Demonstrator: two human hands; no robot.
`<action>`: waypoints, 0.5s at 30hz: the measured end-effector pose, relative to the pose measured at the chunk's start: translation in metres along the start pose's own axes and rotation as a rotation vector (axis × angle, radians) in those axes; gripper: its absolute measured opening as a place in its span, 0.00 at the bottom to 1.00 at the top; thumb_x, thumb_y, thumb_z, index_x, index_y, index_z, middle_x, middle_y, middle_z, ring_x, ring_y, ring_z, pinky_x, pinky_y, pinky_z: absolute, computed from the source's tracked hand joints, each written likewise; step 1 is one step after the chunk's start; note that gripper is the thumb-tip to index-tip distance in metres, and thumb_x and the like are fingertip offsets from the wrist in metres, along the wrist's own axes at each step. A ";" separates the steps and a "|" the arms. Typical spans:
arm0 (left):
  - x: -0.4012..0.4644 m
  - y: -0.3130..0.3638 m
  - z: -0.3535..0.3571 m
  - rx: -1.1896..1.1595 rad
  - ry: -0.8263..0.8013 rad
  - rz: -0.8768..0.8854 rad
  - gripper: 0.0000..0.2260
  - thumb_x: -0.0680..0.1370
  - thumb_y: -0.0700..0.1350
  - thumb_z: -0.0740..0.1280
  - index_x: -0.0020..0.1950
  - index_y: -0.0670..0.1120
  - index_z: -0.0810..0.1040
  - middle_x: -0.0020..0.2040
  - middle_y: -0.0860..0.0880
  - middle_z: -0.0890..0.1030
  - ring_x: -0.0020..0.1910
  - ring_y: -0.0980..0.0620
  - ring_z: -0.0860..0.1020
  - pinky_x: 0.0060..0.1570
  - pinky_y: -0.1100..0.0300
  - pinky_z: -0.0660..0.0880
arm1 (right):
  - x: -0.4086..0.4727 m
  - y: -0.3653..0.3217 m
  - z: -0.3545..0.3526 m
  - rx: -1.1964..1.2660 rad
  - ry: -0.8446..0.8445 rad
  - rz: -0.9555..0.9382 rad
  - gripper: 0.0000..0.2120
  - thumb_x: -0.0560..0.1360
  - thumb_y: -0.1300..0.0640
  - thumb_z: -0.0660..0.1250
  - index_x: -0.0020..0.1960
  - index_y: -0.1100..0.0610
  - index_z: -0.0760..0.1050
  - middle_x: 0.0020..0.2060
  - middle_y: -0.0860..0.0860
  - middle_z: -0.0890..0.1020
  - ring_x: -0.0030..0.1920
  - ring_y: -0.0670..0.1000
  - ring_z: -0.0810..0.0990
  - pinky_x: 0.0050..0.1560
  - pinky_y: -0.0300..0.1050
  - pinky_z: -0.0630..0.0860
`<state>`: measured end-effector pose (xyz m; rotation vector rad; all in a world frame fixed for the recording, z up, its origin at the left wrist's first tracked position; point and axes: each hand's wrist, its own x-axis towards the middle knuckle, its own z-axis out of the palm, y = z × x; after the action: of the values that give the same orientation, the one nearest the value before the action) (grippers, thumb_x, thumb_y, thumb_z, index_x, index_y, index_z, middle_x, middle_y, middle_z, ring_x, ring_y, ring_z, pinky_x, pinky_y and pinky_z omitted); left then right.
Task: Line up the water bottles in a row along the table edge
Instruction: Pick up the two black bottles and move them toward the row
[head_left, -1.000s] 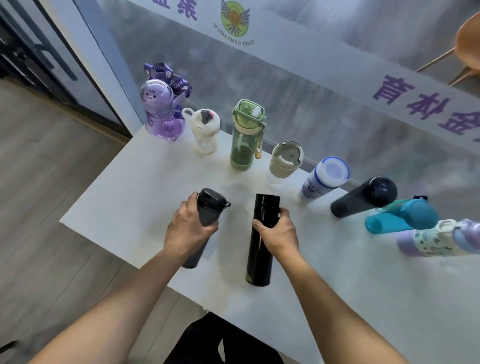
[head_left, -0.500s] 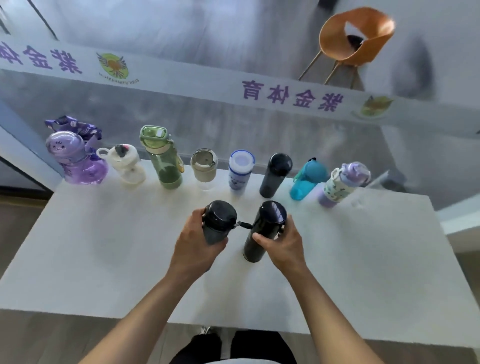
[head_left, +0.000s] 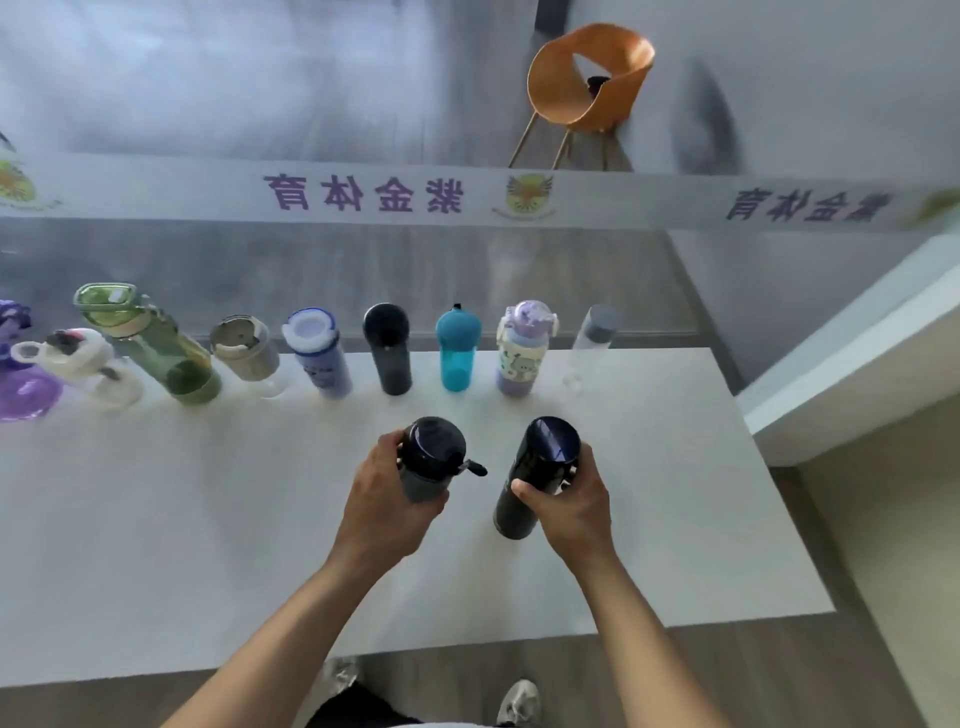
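Standing at the near side of the white table (head_left: 675, 519), the person holds one dark bottle in each hand, both clear of the row. The left hand (head_left: 387, 512) is closed around the grey bottle with the flip lid (head_left: 431, 460), fingers wrapped on its body just below the cap. The right hand (head_left: 569, 506) is closed around the tall black flask (head_left: 537, 475), thumb across its front. Both bottles are roughly upright, long axes near vertical; whether their bases touch the table cannot be told.

The row runs left to right along the far edge, from the purple bottle (head_left: 23, 387) through the green bottle (head_left: 156, 345), the dark bottle (head_left: 388, 348), the teal bottle (head_left: 457, 345) and the printed lilac bottle (head_left: 522, 348) to the clear bottle with a grey cap (head_left: 592, 338) at the right-hand end.

The open length of far edge lies beyond the clear bottle, forward and to the right of both hands. The right hand is the nearer one to it. The likely placement order is therefore flask first, next to the clear bottle, then the grey bottle beside it. Both must travel away from the body and rightward while remaining vertical.
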<state>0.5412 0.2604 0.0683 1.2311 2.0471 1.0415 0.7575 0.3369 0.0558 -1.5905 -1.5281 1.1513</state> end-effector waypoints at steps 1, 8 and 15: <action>-0.005 0.008 0.014 -0.011 0.005 -0.016 0.28 0.65 0.52 0.78 0.60 0.59 0.68 0.53 0.58 0.79 0.52 0.54 0.78 0.49 0.54 0.77 | 0.003 0.008 -0.016 -0.003 -0.004 0.004 0.25 0.62 0.49 0.79 0.54 0.39 0.71 0.48 0.35 0.81 0.49 0.37 0.79 0.41 0.30 0.73; -0.030 0.043 0.092 -0.015 -0.023 -0.077 0.28 0.64 0.54 0.78 0.58 0.64 0.68 0.51 0.66 0.79 0.50 0.66 0.77 0.48 0.55 0.78 | 0.028 0.053 -0.100 -0.007 0.031 0.046 0.23 0.64 0.52 0.79 0.52 0.41 0.71 0.47 0.38 0.81 0.49 0.38 0.79 0.45 0.37 0.74; -0.009 0.067 0.126 0.007 -0.035 -0.073 0.26 0.66 0.57 0.77 0.57 0.65 0.67 0.48 0.67 0.79 0.49 0.67 0.76 0.41 0.63 0.75 | 0.077 0.065 -0.133 -0.054 0.071 0.066 0.24 0.63 0.50 0.80 0.52 0.40 0.69 0.47 0.39 0.80 0.48 0.38 0.79 0.43 0.36 0.73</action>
<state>0.6721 0.3151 0.0532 1.1612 2.0546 0.9741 0.9006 0.4213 0.0397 -1.7113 -1.4820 1.0850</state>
